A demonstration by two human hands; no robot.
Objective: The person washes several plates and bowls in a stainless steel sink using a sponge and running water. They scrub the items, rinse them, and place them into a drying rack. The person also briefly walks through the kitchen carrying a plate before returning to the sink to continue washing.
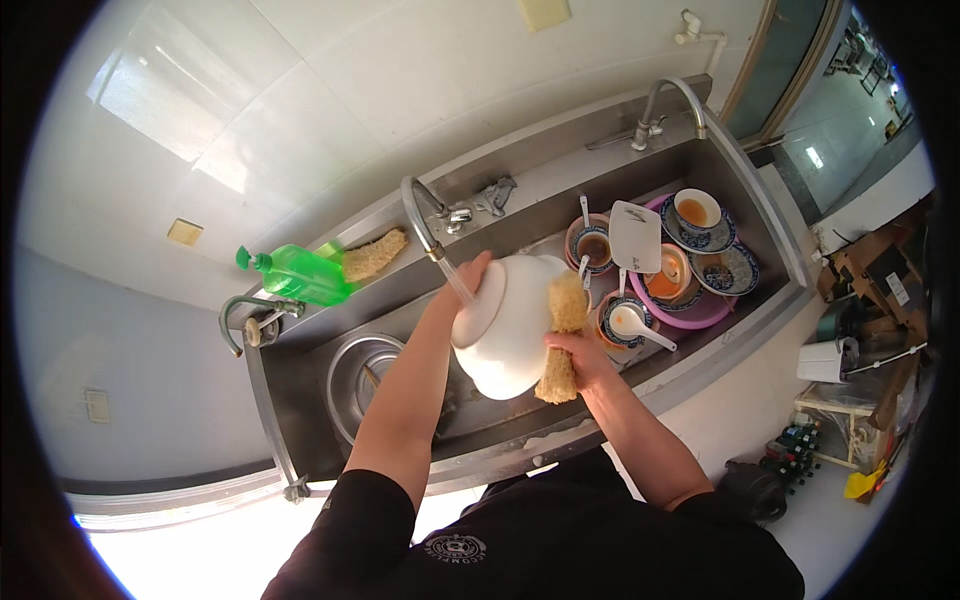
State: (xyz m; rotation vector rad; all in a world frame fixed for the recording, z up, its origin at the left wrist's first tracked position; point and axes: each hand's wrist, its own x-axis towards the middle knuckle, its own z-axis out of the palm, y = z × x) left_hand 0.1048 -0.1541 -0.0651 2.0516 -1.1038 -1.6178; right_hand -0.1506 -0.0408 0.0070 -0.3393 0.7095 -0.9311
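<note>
A large white bowl (pixel 506 337) is tilted on its side over the long stainless steel sink (pixel 292 382), its foot ring facing the faucet. My left hand (pixel 472 276) grips it at the upper edge; some of the fingers are hidden behind it. Water runs from the middle faucet (pixel 420 214) onto my left hand and the bowl's base. In my right hand (pixel 585 360) is a tan loofah scrubber (pixel 568 300), held around its middle against the bowl's right side.
Left in the sink lies a metal basin (pixel 345 367). To the right, a purple basin (pixel 694 319) holds stacked bowls beside a white dish (pixel 635 236) and a white spoon (pixel 637 326). A green soap bottle (pixel 304 275) and another loofah (pixel 375 255) rest on the back ledge.
</note>
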